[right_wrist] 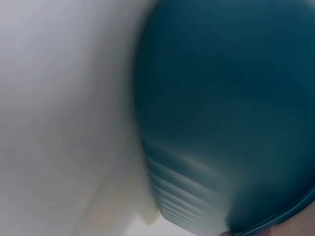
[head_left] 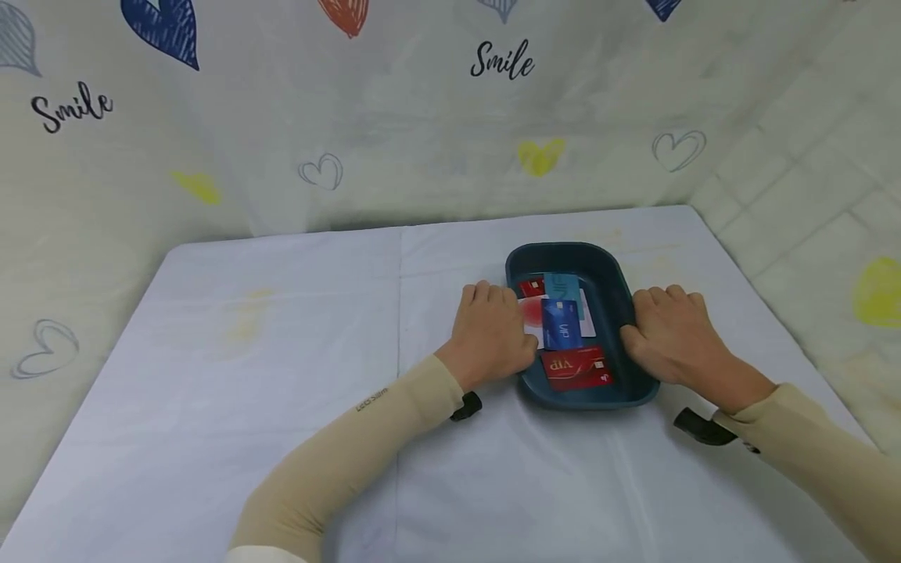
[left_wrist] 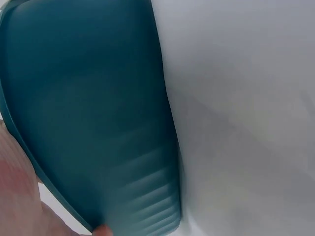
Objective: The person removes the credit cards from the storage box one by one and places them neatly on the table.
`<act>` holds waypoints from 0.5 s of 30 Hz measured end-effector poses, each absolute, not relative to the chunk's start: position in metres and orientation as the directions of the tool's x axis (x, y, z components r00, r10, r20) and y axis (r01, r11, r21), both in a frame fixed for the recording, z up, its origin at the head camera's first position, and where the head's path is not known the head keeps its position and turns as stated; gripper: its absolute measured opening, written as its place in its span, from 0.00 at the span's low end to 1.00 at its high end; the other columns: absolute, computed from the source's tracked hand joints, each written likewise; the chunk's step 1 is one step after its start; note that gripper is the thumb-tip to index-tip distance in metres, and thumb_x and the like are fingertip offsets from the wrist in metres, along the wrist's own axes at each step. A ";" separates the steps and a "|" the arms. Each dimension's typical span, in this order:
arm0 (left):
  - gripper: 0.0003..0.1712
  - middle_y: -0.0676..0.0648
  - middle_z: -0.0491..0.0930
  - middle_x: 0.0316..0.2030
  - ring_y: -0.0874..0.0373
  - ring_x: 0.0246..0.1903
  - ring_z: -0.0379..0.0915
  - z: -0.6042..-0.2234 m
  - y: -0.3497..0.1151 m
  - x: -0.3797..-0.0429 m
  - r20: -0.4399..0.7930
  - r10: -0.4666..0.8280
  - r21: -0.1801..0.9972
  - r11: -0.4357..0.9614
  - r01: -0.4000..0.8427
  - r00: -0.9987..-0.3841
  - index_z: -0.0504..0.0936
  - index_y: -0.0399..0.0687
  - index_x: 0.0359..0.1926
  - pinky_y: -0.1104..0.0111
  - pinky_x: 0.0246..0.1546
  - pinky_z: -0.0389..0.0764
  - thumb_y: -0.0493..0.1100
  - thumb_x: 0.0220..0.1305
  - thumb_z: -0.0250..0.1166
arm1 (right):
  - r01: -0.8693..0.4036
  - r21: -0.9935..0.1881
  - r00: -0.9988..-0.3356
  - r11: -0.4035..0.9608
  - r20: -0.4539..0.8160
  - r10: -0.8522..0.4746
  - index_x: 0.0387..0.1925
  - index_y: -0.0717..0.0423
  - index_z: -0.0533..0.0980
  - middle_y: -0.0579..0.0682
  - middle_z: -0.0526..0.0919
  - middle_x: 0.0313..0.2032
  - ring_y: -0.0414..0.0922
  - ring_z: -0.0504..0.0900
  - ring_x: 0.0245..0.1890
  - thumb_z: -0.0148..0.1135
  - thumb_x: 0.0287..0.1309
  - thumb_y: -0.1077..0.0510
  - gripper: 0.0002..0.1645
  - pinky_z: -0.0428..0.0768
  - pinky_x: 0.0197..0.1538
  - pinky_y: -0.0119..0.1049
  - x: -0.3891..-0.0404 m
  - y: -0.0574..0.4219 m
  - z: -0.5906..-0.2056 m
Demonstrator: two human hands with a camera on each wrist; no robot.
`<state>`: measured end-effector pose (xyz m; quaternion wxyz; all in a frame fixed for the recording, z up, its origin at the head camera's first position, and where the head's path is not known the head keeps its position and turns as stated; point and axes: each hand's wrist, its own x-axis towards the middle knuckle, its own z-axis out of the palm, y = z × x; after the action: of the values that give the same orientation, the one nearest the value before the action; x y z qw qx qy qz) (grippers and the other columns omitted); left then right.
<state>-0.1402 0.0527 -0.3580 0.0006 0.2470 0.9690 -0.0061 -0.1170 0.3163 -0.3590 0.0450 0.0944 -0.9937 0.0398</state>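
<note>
A dark teal plastic tray [head_left: 607, 317] with rounded corners is on the right half of the table, held from both sides. My left hand [head_left: 493, 332] grips its left rim, and my right hand [head_left: 672, 332] grips the right rim. Several cards lie inside: a blue VIP card [head_left: 561, 324] overlaps a teal card [head_left: 561, 286] and white ones, and a red VIP card [head_left: 577, 369] lies nearest me. Another red card [head_left: 533, 288] peeks out at the back left. Both wrist views show the tray's outer wall [left_wrist: 88, 98] with ribbed corners, fingers at its rim.
A white cloth covers the table [head_left: 317, 313], whose back edge meets a hanging sheet [head_left: 422, 117] printed with hearts and "Smile". White brick-patterned sheeting [head_left: 809, 172] runs along the right side. Dark wrist cameras [head_left: 704, 428] sit under both beige sleeves.
</note>
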 end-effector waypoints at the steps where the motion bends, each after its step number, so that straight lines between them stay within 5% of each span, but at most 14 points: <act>1: 0.27 0.48 0.77 0.41 0.53 0.45 0.67 -0.358 0.050 -0.140 -0.005 0.476 -0.008 0.879 0.477 -0.879 0.75 0.44 0.46 0.59 0.55 0.72 0.63 0.71 0.53 | -0.192 -0.070 -0.978 0.979 0.095 -0.185 0.24 0.60 0.67 0.55 0.72 0.24 0.55 0.68 0.30 0.47 0.62 0.56 0.14 0.61 0.35 0.46 -0.117 0.314 -0.359; 15: 0.26 0.48 0.75 0.39 0.53 0.44 0.66 -0.358 0.017 -0.137 -0.023 0.432 0.031 0.902 0.431 -0.902 0.74 0.45 0.45 0.58 0.55 0.71 0.63 0.71 0.54 | -0.229 -0.071 -0.970 0.971 0.102 -0.221 0.25 0.60 0.67 0.55 0.71 0.24 0.56 0.68 0.31 0.47 0.61 0.56 0.13 0.63 0.38 0.49 -0.119 0.279 -0.355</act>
<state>-0.1368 0.0168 -0.3577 0.0145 0.2213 0.9750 0.0128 -0.1192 0.2794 -0.3555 0.0469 0.1135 -0.9916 0.0410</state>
